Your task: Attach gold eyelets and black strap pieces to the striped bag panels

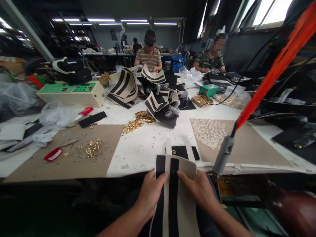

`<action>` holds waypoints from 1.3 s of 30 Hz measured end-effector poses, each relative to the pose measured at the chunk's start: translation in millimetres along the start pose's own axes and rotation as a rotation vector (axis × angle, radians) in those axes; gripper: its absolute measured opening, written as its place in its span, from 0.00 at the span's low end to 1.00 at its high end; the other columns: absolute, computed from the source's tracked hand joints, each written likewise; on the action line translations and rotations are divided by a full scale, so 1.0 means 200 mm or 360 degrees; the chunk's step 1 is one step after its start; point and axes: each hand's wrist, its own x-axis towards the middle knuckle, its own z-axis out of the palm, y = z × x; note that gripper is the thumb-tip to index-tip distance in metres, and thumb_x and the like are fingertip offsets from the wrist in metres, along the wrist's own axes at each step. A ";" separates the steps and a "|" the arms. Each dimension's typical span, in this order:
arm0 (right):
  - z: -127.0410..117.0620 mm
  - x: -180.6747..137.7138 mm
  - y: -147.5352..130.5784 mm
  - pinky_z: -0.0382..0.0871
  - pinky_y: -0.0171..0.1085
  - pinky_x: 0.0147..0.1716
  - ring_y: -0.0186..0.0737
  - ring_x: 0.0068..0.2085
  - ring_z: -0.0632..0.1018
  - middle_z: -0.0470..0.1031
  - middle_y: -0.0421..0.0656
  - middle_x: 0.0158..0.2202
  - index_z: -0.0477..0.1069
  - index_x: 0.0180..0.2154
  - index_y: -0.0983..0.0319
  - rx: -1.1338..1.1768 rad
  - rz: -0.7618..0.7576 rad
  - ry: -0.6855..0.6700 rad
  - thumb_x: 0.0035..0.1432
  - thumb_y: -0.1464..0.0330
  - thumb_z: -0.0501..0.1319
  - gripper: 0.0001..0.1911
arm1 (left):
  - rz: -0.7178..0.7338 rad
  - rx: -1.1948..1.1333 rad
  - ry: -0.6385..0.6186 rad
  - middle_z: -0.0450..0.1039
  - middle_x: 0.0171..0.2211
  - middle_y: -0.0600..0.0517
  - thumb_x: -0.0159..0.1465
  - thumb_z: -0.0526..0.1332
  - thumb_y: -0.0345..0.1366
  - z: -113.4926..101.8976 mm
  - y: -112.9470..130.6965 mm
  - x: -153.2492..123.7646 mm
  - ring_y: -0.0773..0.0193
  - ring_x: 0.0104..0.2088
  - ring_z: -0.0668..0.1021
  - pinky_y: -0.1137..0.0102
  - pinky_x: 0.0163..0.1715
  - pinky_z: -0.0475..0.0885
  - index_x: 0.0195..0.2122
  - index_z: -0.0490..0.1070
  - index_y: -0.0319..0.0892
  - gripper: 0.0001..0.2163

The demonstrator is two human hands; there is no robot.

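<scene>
Both hands hold a cream fabric panel with two black stripes (172,184) upright in front of me at the table's near edge. My left hand (150,194) grips its left side, thumb on the front. My right hand (198,189) grips its right side, thumb pressing near the right stripe. Just beyond the panel, a black piece with a small gold fitting (182,152) lies flat on the white tabletop (140,148).
A heap of gold metal fittings (138,121) and a pile of striped panels (160,102) sit mid-table. A grey tool (223,154) hangs from an orange cord to my right. A green-topped machine (71,92) stands far left. Two people work at the far side.
</scene>
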 end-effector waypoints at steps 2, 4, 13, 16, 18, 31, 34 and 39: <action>-0.04 0.11 -0.02 0.79 0.51 0.47 0.60 0.47 0.83 0.85 0.50 0.42 0.81 0.44 0.60 -0.0157 -0.0040 0.0044 0.60 0.50 0.63 0.23 | -0.0001 0.0146 -0.0144 0.85 0.39 0.43 0.61 0.72 0.45 -0.01 0.09 0.08 0.48 0.37 0.85 0.60 0.39 0.79 0.49 0.80 0.40 0.19; -0.08 0.22 -0.04 0.79 0.48 0.46 0.57 0.44 0.84 0.85 0.49 0.41 0.81 0.42 0.61 -0.0304 -0.0058 0.0024 0.60 0.54 0.64 0.19 | 0.0007 0.0400 -0.0279 0.85 0.40 0.42 0.60 0.72 0.47 -0.02 0.19 0.18 0.46 0.39 0.85 0.59 0.41 0.79 0.47 0.82 0.40 0.19; -0.10 0.43 -0.03 0.74 0.46 0.39 0.59 0.43 0.84 0.85 0.53 0.38 0.81 0.38 0.61 -0.1015 -0.0005 0.0013 0.63 0.58 0.62 0.14 | 0.0393 0.1229 -0.0198 0.85 0.35 0.45 0.57 0.70 0.35 0.02 0.27 0.52 0.47 0.38 0.84 0.65 0.35 0.74 0.36 0.83 0.42 0.07; -0.10 0.44 0.01 0.74 0.44 0.37 0.59 0.41 0.84 0.85 0.53 0.37 0.82 0.37 0.60 -0.1054 -0.0003 0.0054 0.63 0.58 0.63 0.14 | 0.0433 0.1266 -0.0176 0.84 0.34 0.46 0.57 0.68 0.35 0.02 0.25 0.55 0.49 0.36 0.83 0.65 0.34 0.72 0.34 0.82 0.42 0.05; -0.11 0.44 0.02 0.74 0.44 0.38 0.58 0.41 0.84 0.85 0.52 0.37 0.82 0.38 0.60 -0.1003 -0.0004 0.0061 0.63 0.58 0.63 0.14 | 0.0452 0.1274 -0.0168 0.84 0.34 0.47 0.58 0.67 0.35 0.03 0.24 0.55 0.51 0.36 0.83 0.66 0.34 0.71 0.33 0.82 0.42 0.05; -0.12 0.51 -0.01 0.73 0.42 0.40 0.56 0.44 0.84 0.85 0.52 0.40 0.82 0.42 0.62 -0.0993 0.0065 -0.0030 0.63 0.60 0.62 0.15 | 0.0369 0.1255 -0.0232 0.83 0.32 0.51 0.59 0.64 0.34 0.04 0.23 0.62 0.55 0.34 0.82 0.68 0.32 0.71 0.33 0.80 0.43 0.05; -0.12 0.51 -0.01 0.73 0.43 0.40 0.57 0.44 0.84 0.85 0.51 0.40 0.82 0.41 0.61 -0.1011 0.0103 -0.0017 0.63 0.59 0.62 0.14 | 0.0349 0.1242 -0.0229 0.83 0.33 0.52 0.59 0.64 0.33 0.05 0.24 0.62 0.55 0.35 0.83 0.68 0.32 0.72 0.34 0.80 0.44 0.06; -0.13 0.52 -0.01 0.72 0.43 0.40 0.56 0.44 0.83 0.85 0.49 0.40 0.81 0.42 0.59 -0.0915 0.0107 -0.0033 0.63 0.58 0.61 0.15 | 0.0289 0.1183 -0.0216 0.84 0.35 0.52 0.60 0.64 0.35 0.04 0.24 0.63 0.54 0.36 0.83 0.67 0.34 0.73 0.37 0.81 0.44 0.06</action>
